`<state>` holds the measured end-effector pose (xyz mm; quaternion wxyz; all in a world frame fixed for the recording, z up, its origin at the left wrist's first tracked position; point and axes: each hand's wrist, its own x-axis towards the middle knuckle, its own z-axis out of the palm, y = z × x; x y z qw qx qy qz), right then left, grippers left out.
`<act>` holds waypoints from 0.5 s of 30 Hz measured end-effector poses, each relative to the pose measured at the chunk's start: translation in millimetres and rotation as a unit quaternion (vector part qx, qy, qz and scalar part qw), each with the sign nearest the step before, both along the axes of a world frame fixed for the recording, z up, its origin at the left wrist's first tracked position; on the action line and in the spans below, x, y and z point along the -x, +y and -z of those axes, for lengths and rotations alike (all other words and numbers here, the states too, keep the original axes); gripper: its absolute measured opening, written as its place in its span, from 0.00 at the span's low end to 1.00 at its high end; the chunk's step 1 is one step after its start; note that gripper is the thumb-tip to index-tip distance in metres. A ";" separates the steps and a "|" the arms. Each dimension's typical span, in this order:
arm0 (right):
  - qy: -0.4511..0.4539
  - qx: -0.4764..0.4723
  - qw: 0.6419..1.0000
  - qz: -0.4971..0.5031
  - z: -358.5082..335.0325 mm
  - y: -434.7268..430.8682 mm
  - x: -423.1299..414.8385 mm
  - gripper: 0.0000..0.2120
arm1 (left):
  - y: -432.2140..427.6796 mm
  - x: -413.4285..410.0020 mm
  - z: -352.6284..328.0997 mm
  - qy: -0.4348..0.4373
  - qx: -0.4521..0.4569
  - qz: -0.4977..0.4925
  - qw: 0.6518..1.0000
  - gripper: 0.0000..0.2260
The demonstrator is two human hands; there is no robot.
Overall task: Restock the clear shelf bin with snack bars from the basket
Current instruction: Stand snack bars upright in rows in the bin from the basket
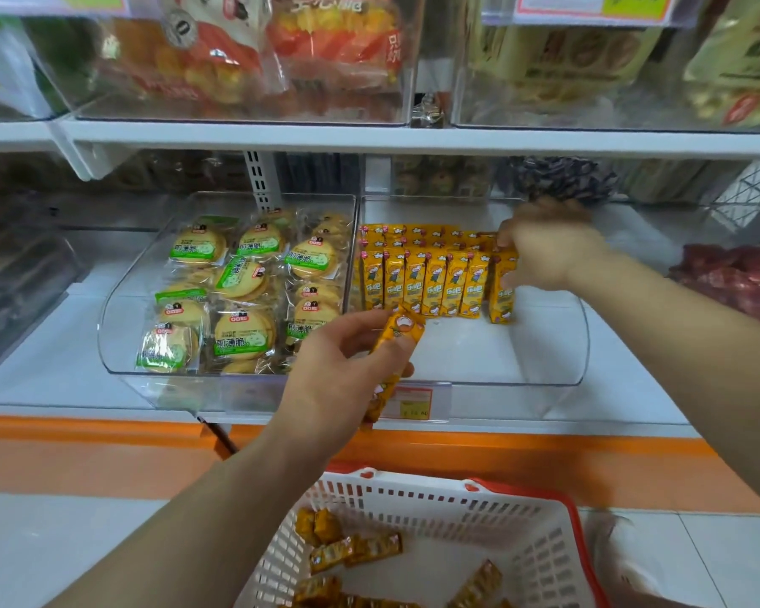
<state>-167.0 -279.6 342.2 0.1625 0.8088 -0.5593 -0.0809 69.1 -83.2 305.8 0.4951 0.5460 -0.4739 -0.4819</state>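
At the far left, a clear plastic bin of green-labelled round biscuit packets (220,291) sat beside the target bin and played no part. The left hand (338,379) hung just in front of the bins, fingers curled round a yellow-orange wrapped snack bar (398,333), perhaps with a second one beneath it; it seemed held ready as the next to go in. Behind it, in the clear shelf bin (584,335), a row of upright snack bars (431,287) stood packed against the left wall, faces forward, leaving the bin's right part bare. The right hand (545,247) pinched the end bar (501,296) of that row, thumb on its side, likely steadying it so the row would not topple. Lower right, nearest the camera, the white plastic basket with a red rim (558,511) held loose bars (352,550), so restocking looked well short of done
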 end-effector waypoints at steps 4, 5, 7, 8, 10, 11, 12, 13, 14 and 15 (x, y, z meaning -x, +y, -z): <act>-0.361 -0.055 0.929 -0.059 -13.6 61.4 8.0 0.12 | 2.7 1.7 -0.6 0.027 0.000 0.026 0.999 0.16; -0.449 -0.106 0.884 -0.076 -14.5 79.2 5.1 0.08 | 3.8 4.4 -1.4 0.026 0.004 0.033 0.999 0.16; -0.575 -0.221 0.781 -0.104 -14.0 112.1 -3.7 0.07 | 6.9 11.9 -2.7 0.030 0.005 0.043 0.999 0.18; -0.608 -0.268 0.739 -0.111 -12.1 126.0 -8.3 0.10 | 8.7 16.2 -2.8 0.033 0.004 0.046 0.998 0.18; -0.620 -0.315 0.708 -0.124 -6.1 145.1 -15.3 0.13 | 12.7 24.8 -2.6 0.040 0.007 0.046 0.998 0.19; -0.617 -0.314 0.710 -0.131 -2.1 149.4 -16.5 0.12 | 14.9 28.6 -2.7 0.043 0.004 0.047 0.998 0.20; -0.614 -0.304 0.715 -0.136 0.6 151.5 -16.0 0.10 | 17.5 31.7 -3.0 0.044 -0.001 0.051 0.998 0.22; -0.618 -0.295 0.715 -0.137 1.7 151.9 -13.4 0.10 | 19.8 33.8 -3.1 0.043 -0.008 0.056 0.997 0.23; -0.630 -0.294 0.706 -0.133 1.5 151.9 -9.4 0.09 | 21.5 35.0 -3.1 0.040 -0.013 0.058 0.997 0.24; -0.651 -0.301 0.686 -0.123 0.7 151.5 -5.0 0.08 | 22.7 35.1 -3.3 0.041 -0.017 0.053 0.998 0.23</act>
